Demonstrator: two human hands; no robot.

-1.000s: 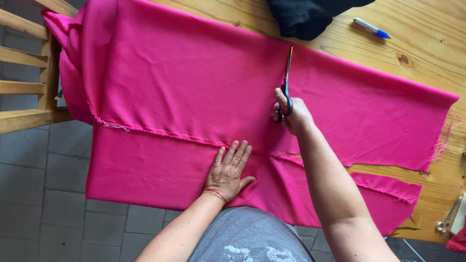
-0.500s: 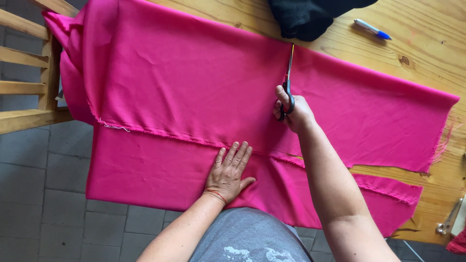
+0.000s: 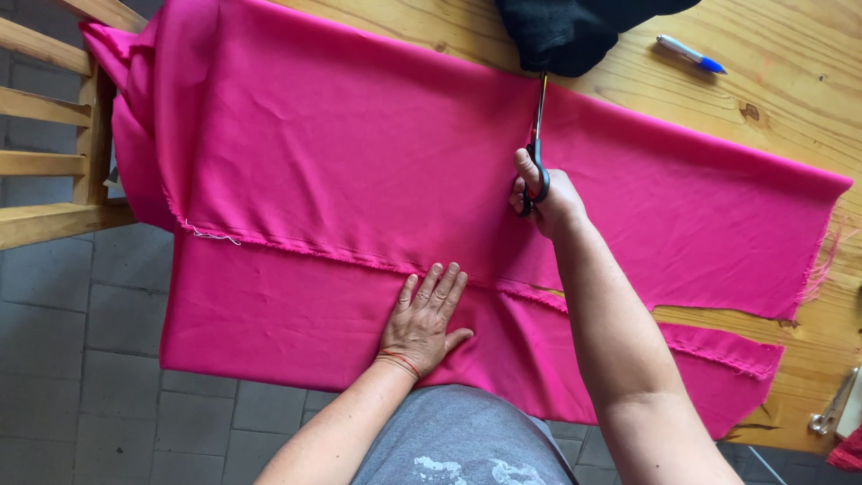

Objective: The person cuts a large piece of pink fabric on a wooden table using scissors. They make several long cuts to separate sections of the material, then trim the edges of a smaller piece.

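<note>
Head view of a wooden desk (image 3: 790, 99) draped with a large sheet of pink fabric (image 3: 359, 153), which covers most of the desk and hangs over its near edge toward the person and its left edge beside a wooden chair (image 3: 54, 162). The right hand (image 3: 549, 199) is closed through the black handles of a pair of scissors (image 3: 537, 144), thumb and fingers gripping the loops; the blades lie closed or nearly so, pointing toward the far edge of the desk, their tips close to a black cloth (image 3: 575, 31) lying at that far edge. The left hand (image 3: 422, 323) rests flat on the fabric at the near edge, palm down, fingers spread slightly and pressing the cloth; a thin red band circles its wrist. A frayed raw edge runs across the fabric just beyond the left fingertips. A blue-and-white pen (image 3: 690, 54) lies on bare wood near the far right corner. A narrower pink strip (image 3: 718, 350) trails along the near right edge.
</note>
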